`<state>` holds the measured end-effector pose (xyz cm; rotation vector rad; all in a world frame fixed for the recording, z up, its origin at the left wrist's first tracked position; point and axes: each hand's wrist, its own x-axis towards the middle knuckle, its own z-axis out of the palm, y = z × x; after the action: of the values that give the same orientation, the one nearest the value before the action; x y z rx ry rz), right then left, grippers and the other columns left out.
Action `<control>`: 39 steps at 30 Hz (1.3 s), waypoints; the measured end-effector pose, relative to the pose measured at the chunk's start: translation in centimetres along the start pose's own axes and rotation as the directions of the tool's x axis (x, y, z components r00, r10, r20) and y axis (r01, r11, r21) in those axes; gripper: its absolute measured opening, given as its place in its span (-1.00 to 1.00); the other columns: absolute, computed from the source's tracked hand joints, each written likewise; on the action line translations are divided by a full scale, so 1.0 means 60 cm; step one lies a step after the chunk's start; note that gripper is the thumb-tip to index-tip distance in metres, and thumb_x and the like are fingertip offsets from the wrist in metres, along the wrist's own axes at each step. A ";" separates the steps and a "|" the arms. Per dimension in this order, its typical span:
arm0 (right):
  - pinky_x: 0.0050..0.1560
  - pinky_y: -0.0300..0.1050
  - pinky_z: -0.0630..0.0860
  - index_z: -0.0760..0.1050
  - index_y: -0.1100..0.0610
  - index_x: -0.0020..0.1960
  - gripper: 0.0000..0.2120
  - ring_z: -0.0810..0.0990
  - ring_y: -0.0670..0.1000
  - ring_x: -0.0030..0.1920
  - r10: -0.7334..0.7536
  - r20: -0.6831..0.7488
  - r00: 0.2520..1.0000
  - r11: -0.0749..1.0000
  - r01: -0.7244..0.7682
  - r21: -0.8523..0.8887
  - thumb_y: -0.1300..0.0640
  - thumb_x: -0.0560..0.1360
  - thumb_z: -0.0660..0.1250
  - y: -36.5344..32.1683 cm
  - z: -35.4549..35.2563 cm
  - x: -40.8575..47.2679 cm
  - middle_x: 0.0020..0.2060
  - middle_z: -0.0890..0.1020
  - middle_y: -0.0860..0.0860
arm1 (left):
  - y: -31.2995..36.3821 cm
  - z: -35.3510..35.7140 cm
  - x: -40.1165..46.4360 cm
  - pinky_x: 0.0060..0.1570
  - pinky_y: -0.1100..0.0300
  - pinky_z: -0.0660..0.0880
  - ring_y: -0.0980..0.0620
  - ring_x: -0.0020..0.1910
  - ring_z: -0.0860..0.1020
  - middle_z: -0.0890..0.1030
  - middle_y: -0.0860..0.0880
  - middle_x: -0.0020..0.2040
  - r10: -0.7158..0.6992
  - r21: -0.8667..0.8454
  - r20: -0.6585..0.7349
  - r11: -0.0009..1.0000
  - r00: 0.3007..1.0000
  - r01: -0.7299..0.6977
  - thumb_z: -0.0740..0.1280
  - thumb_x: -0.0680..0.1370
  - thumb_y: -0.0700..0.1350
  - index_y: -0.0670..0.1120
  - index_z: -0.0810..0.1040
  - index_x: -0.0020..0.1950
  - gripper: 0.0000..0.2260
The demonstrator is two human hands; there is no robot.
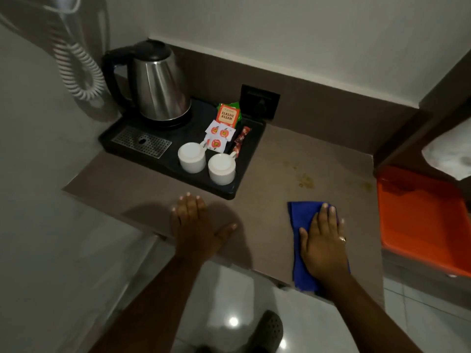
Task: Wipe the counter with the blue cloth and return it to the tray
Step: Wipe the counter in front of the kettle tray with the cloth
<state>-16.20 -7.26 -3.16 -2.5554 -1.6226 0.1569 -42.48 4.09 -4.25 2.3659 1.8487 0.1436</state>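
Note:
The blue cloth (pixel 300 220) lies folded on the brown counter (pixel 280 161) near its front edge, at the right. My right hand (pixel 323 240) presses flat on top of it, fingers spread, covering much of it. My left hand (pixel 196 222) rests flat and open on the bare counter near the front edge, just in front of the black tray. An orange tray (pixel 420 220) sits at the counter's right end, lower down. Yellowish stains (pixel 304 180) mark the counter beyond the cloth.
A black tray (pixel 244 159) at the back left holds a steel kettle (pixel 159 82), two upturned white cups (pixel 206 161) and tea sachets (pixel 225 115). A wall socket (pixel 260 100) sits behind it. A coiled cord (pixel 74 67) hangs at the left. White cloth (pixel 448 151) shows at right.

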 end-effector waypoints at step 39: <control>0.50 0.19 -0.07 -0.09 0.25 0.54 -0.31 -0.06 0.22 0.54 0.370 0.022 0.929 0.928 -0.370 0.035 -0.19 0.60 -0.09 0.006 0.003 0.021 0.55 0.00 0.26 | -0.006 0.026 0.014 0.36 -0.52 -0.07 -0.43 0.53 -0.03 0.06 -0.31 0.59 -0.108 -0.054 -0.011 0.993 0.994 0.108 -0.16 0.23 0.69 -0.05 0.07 0.59 0.14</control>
<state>-15.36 -6.27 -3.42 -2.8075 -1.1088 0.2364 -42.35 4.91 -5.87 2.2294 1.9482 0.1957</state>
